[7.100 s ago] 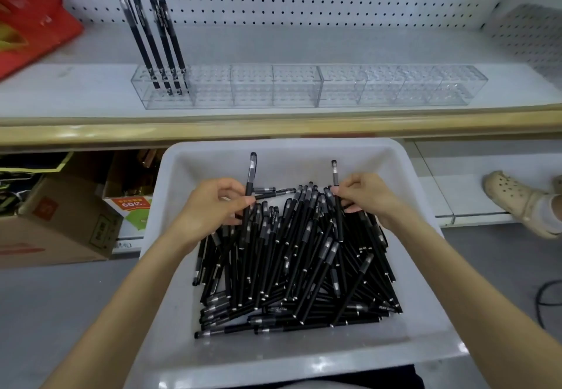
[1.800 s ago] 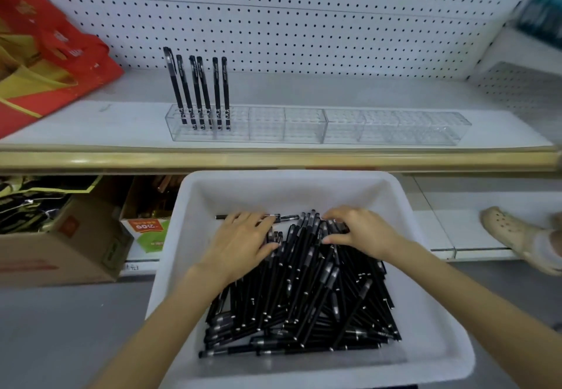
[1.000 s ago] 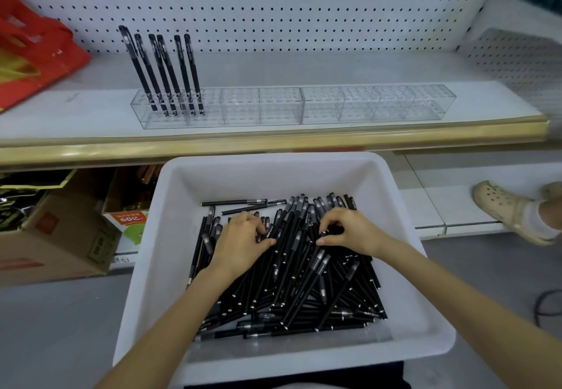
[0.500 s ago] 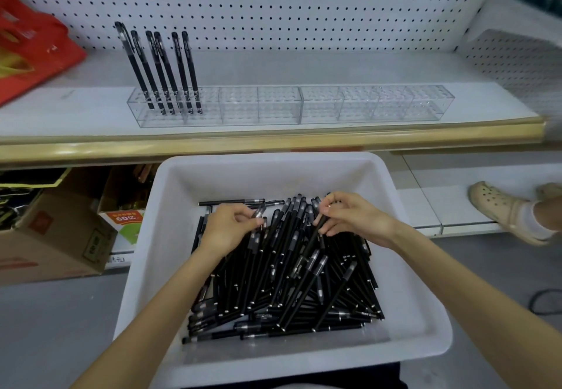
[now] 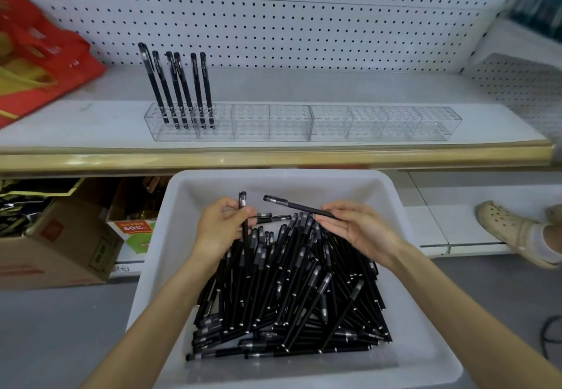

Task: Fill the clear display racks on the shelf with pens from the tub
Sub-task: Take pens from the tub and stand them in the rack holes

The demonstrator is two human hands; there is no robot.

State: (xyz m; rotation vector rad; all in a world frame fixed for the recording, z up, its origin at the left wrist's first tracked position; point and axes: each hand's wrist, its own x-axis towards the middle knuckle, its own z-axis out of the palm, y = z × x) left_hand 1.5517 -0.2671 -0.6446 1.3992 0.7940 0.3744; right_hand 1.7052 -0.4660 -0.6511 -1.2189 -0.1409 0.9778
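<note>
- Filling has only begun, by my reading: six black capped pens point(image 5: 179, 93) stand at the left end of the long clear plastic display racks point(image 5: 386, 122). The racks sit on the white shelf point(image 5: 76, 127) across the middle of the frame.
- Every compartment to the right of those six shows no pens, so most of the job lies ahead of you.
- Both your hands are over the far end of the tub, each with a pen ready to go up.
- Your left hand point(image 5: 222, 230) grips an upright black pen point(image 5: 243, 215), cap end up.
- Your right hand point(image 5: 362, 230) pinches a second black pen point(image 5: 299, 206) by one end, lying nearly level and pointing left.
- Your white plastic tub point(image 5: 182, 194) at bottom centre holds a deep heap of black pens point(image 5: 289, 297), likely plenty for the open slots.
</note>
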